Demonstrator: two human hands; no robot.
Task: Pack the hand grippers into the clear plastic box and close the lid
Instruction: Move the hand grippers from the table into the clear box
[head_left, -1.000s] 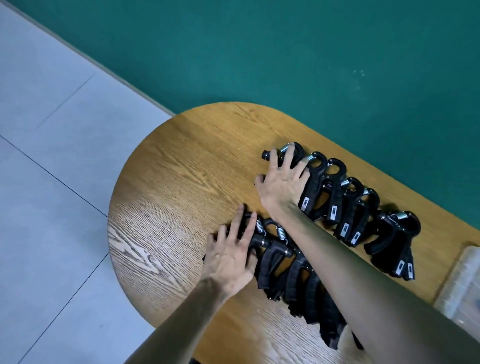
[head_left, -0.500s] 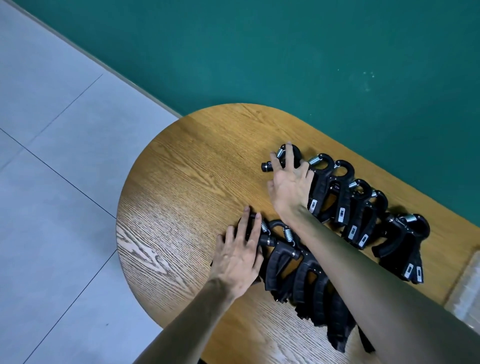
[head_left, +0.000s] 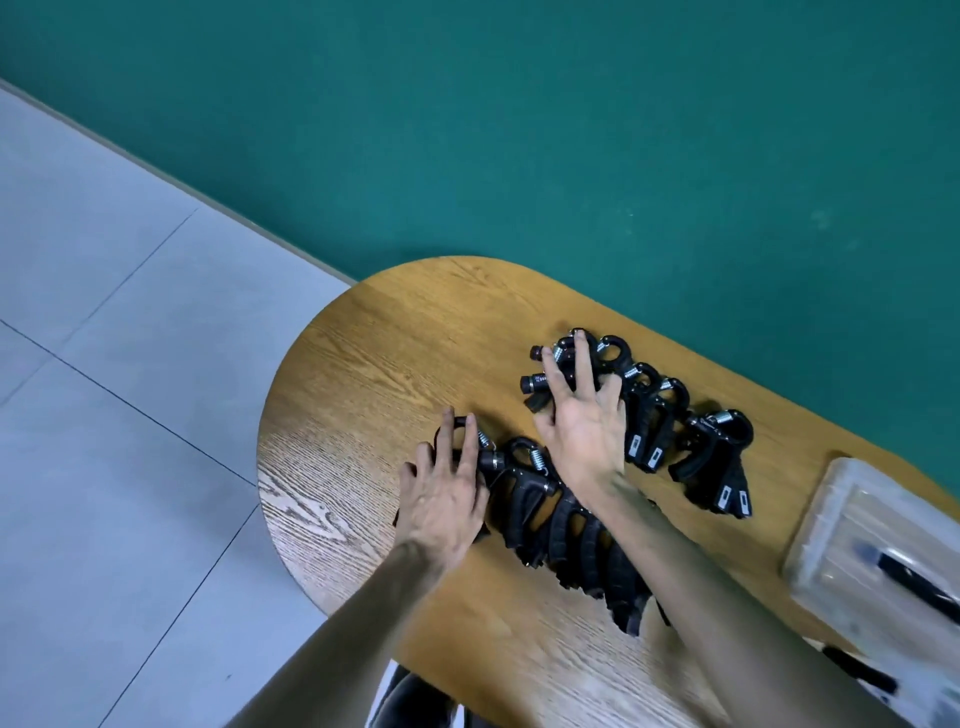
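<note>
A: Head view: where are the black plastic spring-loaded hand grippers (head_left: 566, 525)?

B: In two rows, left of the clear rectangular plastic box (head_left: 852, 525). Right hand (head_left: 584, 431), nearer it, and left hand (head_left: 447, 493) rest on row ends, fingers spread

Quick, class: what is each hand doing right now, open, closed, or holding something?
Left hand: open, fingers straight, resting on the near row of black spring hand grippers.
Right hand: open, fingers spread over the far row.
</note>
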